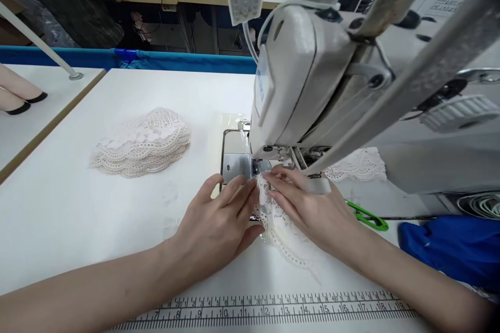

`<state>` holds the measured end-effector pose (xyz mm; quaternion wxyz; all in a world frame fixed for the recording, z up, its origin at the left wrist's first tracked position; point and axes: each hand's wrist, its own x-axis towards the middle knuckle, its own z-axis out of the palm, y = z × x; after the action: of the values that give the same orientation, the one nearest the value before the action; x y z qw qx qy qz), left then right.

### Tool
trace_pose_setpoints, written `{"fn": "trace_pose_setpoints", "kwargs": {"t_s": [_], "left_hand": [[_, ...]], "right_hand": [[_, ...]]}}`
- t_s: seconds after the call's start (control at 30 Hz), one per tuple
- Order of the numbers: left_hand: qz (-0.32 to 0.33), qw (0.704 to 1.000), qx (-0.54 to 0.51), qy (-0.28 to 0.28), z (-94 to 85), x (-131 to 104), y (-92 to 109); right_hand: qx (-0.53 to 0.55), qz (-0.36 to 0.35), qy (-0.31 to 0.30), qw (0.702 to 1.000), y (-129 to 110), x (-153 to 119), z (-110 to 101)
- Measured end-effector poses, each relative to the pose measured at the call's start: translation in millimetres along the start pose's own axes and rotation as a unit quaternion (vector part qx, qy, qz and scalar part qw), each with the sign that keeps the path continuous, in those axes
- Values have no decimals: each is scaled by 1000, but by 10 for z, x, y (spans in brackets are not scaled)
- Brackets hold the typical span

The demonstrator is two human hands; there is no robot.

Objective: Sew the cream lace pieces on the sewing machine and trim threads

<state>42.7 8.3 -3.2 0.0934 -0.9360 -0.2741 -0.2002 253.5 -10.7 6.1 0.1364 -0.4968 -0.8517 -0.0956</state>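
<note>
A white lace piece (pixel 289 234) with a scalloped, eyelet edge lies under the head of a sewing machine (pixel 289 78). My left hand (pixel 221 218) rests at its left side, fingers stretched out and spread, fingertips touching the lace near the presser foot (pixel 262 166). On the lace's right side, my right hand (pixel 308 205) lies with its fingers extended and pressing down; its thumb is hidden. Part of the lace is covered by the right hand. The needle cannot be made out clearly.
A stack of lace pieces (pixel 142 143) lies on the left of the white table (pixel 97 218). More lace (pixel 357 165) sits behind my right hand, near green thread snips (pixel 367 216) and blue cloth (pixel 453 250). A ruler strip (pixel 265 312) runs along the front. A person (pixel 66 0) is beyond.
</note>
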Motion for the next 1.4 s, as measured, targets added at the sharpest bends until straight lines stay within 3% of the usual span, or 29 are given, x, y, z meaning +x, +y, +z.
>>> {"fn": "trace_pose_setpoints", "kwargs": {"t_s": [0.17, 0.3, 0.6, 1.4], "left_hand": [[-7, 1000, 22, 5, 12, -1, 29], [-20, 999, 27, -2, 29, 6, 38], [-32, 999, 34, -19, 20, 24, 45], [-32, 998, 54, -20, 41, 14, 62]], "right_hand": [[-19, 16, -6, 1000, 45, 95, 42], [25, 11, 2, 1000, 72, 129, 86], [53, 22, 12, 998, 169, 77, 235], [55, 13, 45, 997, 180, 95, 242]]}}
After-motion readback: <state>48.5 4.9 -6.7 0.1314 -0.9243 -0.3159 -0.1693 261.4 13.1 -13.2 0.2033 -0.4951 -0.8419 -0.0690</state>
